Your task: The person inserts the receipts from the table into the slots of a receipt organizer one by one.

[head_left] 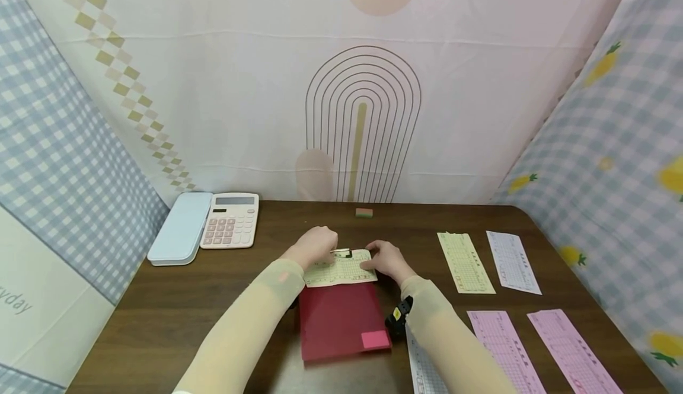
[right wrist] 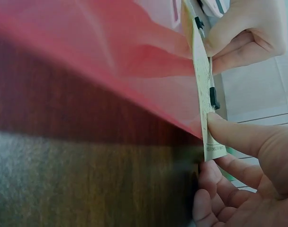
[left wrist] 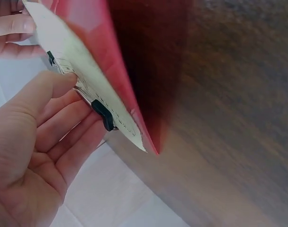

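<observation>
A red clip folder (head_left: 341,317) with a pink label stands tilted at the middle of the table. A yellow form slip (head_left: 341,272), printed with a grid, lies across its top edge. My left hand (head_left: 316,244) pinches the metal clip (head_left: 342,253) at that edge, its thumb (left wrist: 61,85) between the clip's black ends and its fingers behind. On the other side, my right hand (head_left: 389,259) pinches the slip's right end, thumb (right wrist: 229,127) in front and fingers beneath. How far the slip sits under the clip cannot be told.
At the back left lie a pale blue case (head_left: 180,228) and a calculator (head_left: 230,221). A small eraser-like block (head_left: 364,212) is at the back. On the right lie a yellow slip (head_left: 466,263), a white slip (head_left: 513,262) and two pink slips (head_left: 507,346); another white slip (head_left: 423,364) shows beside my right forearm.
</observation>
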A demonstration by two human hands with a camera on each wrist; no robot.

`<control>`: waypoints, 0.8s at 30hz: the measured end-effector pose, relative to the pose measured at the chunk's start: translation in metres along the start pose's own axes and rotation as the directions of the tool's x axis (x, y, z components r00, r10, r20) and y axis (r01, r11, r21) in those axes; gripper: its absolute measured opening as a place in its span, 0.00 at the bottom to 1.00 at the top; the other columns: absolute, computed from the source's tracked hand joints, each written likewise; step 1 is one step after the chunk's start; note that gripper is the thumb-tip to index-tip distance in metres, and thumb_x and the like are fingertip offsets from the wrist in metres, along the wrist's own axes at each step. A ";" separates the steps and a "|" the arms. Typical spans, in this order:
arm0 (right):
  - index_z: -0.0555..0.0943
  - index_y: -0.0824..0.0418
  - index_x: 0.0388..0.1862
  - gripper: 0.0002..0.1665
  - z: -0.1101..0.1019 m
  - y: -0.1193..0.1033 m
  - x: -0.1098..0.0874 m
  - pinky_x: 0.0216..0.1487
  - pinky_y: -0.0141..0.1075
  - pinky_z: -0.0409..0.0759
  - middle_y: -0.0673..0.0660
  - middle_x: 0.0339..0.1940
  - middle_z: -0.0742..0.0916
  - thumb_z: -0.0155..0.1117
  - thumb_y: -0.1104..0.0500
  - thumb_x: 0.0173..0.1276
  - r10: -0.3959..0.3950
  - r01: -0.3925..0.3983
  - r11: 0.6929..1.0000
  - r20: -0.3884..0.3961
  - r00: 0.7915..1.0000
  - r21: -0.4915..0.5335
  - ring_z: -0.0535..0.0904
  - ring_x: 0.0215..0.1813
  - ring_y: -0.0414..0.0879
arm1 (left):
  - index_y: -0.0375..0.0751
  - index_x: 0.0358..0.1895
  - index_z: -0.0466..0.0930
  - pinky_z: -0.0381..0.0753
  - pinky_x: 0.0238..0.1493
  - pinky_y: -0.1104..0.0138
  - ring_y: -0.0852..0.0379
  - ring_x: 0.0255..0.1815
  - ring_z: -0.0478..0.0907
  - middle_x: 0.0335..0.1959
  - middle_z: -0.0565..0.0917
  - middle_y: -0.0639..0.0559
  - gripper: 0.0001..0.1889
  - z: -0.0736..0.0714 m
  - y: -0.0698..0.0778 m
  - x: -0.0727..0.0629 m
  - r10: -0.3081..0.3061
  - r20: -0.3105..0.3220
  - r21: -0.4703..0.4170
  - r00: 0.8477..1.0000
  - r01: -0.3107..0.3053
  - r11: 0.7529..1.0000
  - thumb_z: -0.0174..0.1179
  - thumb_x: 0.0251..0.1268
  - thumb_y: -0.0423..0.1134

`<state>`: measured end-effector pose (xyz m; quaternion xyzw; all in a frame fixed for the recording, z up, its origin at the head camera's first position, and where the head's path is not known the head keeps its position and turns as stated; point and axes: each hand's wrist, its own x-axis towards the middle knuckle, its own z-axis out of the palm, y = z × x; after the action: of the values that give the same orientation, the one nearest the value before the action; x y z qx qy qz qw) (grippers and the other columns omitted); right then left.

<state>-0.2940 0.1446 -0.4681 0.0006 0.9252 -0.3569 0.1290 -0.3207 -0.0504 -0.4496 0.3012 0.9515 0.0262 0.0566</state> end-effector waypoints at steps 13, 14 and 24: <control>0.76 0.65 0.36 0.18 0.006 -0.005 0.001 0.34 0.36 0.71 0.57 0.34 0.79 0.74 0.57 0.54 0.067 -0.067 0.998 -0.004 0.998 -0.016 0.72 0.34 0.48 | 0.50 0.10 0.53 0.52 0.19 0.70 0.63 0.16 0.44 0.10 0.48 0.61 0.27 0.000 -0.001 -0.002 0.018 0.007 0.006 1.000 -0.018 1.000 0.65 0.50 0.33; 0.77 0.65 0.36 0.18 0.006 -0.005 0.001 0.34 0.36 0.71 0.57 0.34 0.79 0.74 0.57 0.54 0.070 -0.070 0.997 -0.005 0.998 -0.012 0.72 0.34 0.48 | 0.50 0.10 0.53 0.52 0.20 0.70 0.63 0.16 0.45 0.10 0.48 0.61 0.27 -0.001 -0.001 -0.002 0.016 0.008 0.003 1.000 -0.016 1.000 0.65 0.50 0.32; 0.76 0.64 0.33 0.18 0.006 -0.007 0.001 0.34 0.36 0.71 0.56 0.32 0.79 0.76 0.58 0.51 0.064 -0.064 0.998 -0.014 0.998 0.012 0.72 0.34 0.48 | 0.50 0.11 0.54 0.51 0.19 0.70 0.63 0.16 0.45 0.10 0.49 0.61 0.25 -0.003 0.003 -0.004 0.006 0.004 -0.009 1.000 -0.006 1.000 0.64 0.49 0.31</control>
<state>-0.2939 0.1352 -0.4682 0.0336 0.9235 -0.3579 0.1339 -0.3160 -0.0502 -0.4456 0.3038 0.9504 0.0302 0.0597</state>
